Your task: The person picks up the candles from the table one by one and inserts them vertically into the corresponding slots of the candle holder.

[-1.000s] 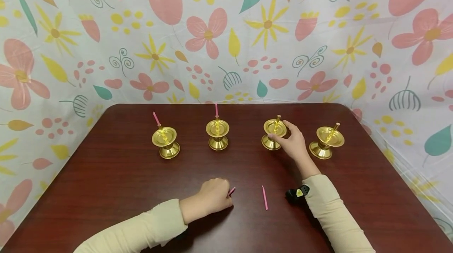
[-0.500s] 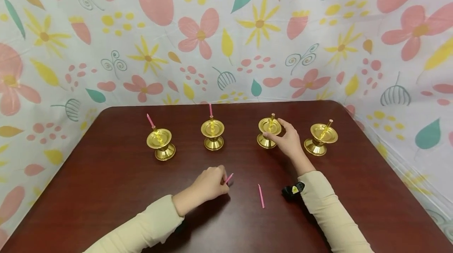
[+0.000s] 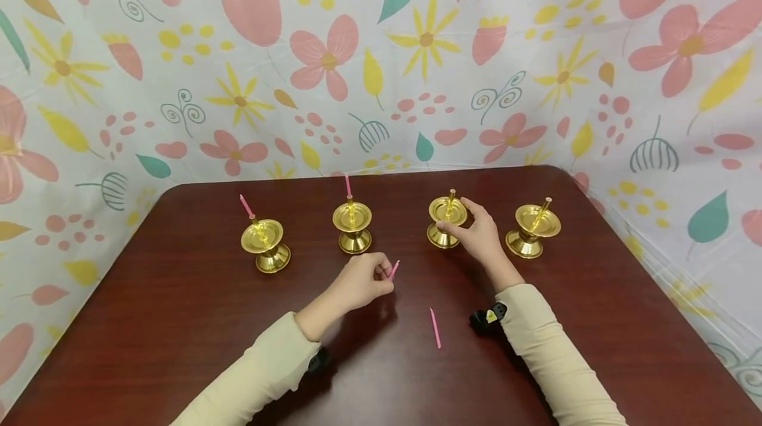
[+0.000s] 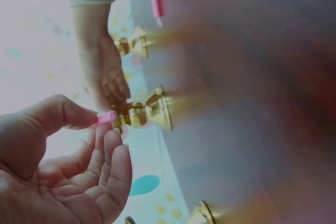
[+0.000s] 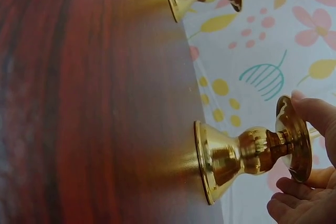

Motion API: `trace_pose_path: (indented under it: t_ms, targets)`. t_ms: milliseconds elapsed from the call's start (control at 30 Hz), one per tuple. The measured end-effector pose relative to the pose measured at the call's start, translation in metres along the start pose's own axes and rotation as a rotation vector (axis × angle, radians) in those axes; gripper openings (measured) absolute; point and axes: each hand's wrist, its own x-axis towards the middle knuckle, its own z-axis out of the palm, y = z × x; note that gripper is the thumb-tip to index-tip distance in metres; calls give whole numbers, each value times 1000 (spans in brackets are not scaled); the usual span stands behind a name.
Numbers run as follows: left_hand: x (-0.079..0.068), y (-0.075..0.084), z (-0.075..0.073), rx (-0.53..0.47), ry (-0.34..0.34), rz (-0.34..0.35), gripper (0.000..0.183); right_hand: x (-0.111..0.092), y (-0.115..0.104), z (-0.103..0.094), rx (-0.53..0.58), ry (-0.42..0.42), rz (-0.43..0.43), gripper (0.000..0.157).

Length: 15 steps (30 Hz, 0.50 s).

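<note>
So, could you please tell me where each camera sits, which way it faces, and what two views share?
Head: worn on the head, faces forward and down over the table; sleeves, left grip and right grip show.
Left wrist: worn there, faces along the left grip, which pinches a pink candle; the right grip shows behind.
Right wrist: worn there, faces the brass holder; the right grip's fingers hold its dish.
Shared: head and right wrist both show that holder.

Between the left hand point(image 3: 364, 282) and the third gold metal candle holder point(image 3: 445, 212) from the left, a strip of reddish-brown wooden table point(image 3: 411, 294) gives passage. The right hand point(image 3: 479, 235) blocks that holder's right side, narrowing the gap before the fourth gold metal candle holder point(image 3: 526, 245). The second gold metal candle holder point(image 3: 353, 241) stands just beyond the left hand; a slim pink candle point(image 3: 436, 329) lies low, nearer the wearer.
</note>
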Motion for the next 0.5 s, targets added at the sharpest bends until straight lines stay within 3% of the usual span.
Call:
trace_pose_path:
  t_ms: [500]
  targets:
    - [24,11,0,-113,114,10,6,0,0,0,17,2,12,79]
